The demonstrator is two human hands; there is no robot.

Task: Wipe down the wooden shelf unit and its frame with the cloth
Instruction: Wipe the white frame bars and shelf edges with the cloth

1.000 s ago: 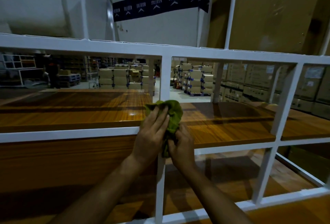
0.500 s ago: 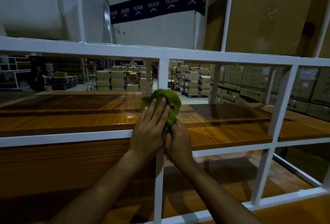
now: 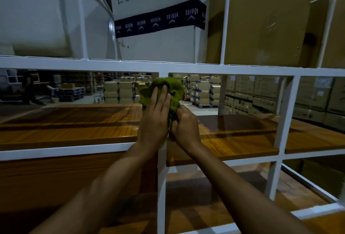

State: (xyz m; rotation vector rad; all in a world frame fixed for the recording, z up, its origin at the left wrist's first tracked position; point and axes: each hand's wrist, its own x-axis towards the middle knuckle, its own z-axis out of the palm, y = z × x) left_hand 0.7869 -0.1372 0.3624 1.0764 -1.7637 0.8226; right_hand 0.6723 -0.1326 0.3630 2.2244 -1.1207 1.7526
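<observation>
A green cloth (image 3: pixel 173 88) is wrapped around the middle upright of the white metal frame (image 3: pixel 112 65), just below the top crossbar. My left hand (image 3: pixel 155 120) lies flat against the cloth from the left, fingers up. My right hand (image 3: pixel 184 123) grips the cloth's lower part from the right. The wooden shelf board (image 3: pixel 65 125) runs behind the frame at hand height, and a second wooden board (image 3: pixel 214 192) lies below it. The upright is hidden where the cloth and hands cover it.
A white box (image 3: pixel 155 43) with a dark band and brown cartons (image 3: pixel 265 21) stand on the top level above the crossbar. A further white upright (image 3: pixel 283 114) stands to the right. Stacked cartons on pallets (image 3: pixel 121 92) fill the warehouse floor behind the shelf.
Both hands have slid the cloth up the middle upright, from shelf-board height to just under the top crossbar. The view has tilted upward.
</observation>
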